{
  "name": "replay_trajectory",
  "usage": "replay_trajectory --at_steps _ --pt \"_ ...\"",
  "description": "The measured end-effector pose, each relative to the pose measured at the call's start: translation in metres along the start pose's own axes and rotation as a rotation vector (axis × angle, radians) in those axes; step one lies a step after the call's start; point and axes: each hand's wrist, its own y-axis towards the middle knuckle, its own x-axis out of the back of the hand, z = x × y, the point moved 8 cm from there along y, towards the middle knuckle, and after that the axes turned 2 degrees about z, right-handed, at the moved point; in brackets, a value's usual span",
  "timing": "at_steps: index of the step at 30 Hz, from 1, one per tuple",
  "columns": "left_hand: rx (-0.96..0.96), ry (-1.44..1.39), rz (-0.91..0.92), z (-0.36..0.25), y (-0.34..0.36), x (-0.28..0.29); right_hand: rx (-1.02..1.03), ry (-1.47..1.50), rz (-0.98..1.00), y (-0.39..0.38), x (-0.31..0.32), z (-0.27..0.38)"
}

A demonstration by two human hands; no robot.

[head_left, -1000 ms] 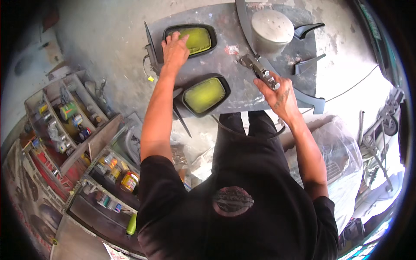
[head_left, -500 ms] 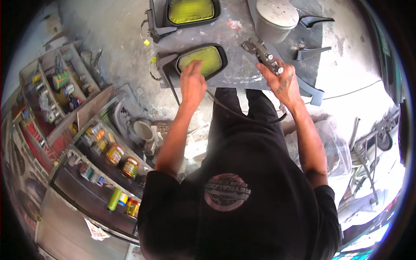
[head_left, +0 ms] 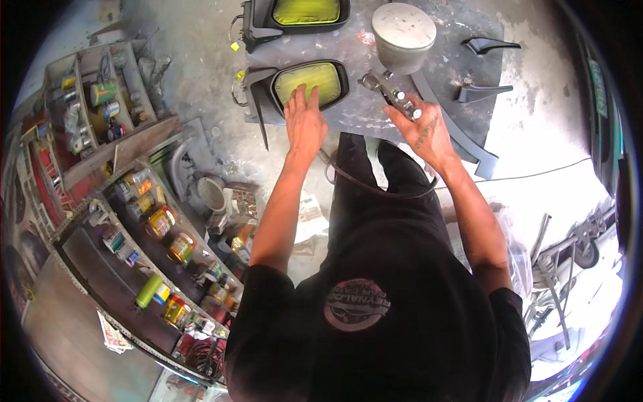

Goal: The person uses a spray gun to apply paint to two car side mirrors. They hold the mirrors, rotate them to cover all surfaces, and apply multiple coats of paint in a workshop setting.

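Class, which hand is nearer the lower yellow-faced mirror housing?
Left. The left hand is over the mirror housing, at its near edge; the right hand holds a spray gun, right of the housing.

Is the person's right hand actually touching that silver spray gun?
Touching. The head view shows the right hand wrapped around the near end of the silver spray gun, with no gap between them.

Beyond the left hand (head_left: 306,128), the view's top edge cuts off the farther side mirror (head_left: 307,12). That hand hides part of the nearer side mirror (head_left: 315,75); the right hand (head_left: 424,132) covers the spray gun (head_left: 389,90) grip.
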Motion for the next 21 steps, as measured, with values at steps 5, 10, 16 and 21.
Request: replay_trajectory --at_steps 5,10,16,21 --pt "-0.055 -0.033 -0.189 -0.042 0.025 0.085 0.048 -0.024 -0.008 -0.004 -0.003 -0.008" --pt "-0.137 0.006 -0.254 -0.033 0.033 0.069 0.031 -0.009 -0.005 -0.010 0.002 -0.014" --pt "-0.025 0.182 0.004 0.030 0.032 -0.044 0.222 -0.034 -0.099 -0.029 0.010 -0.026" --pt "0.020 0.136 0.021 0.029 0.033 -0.043 -0.098 0.037 0.045 -0.026 0.002 -0.025"
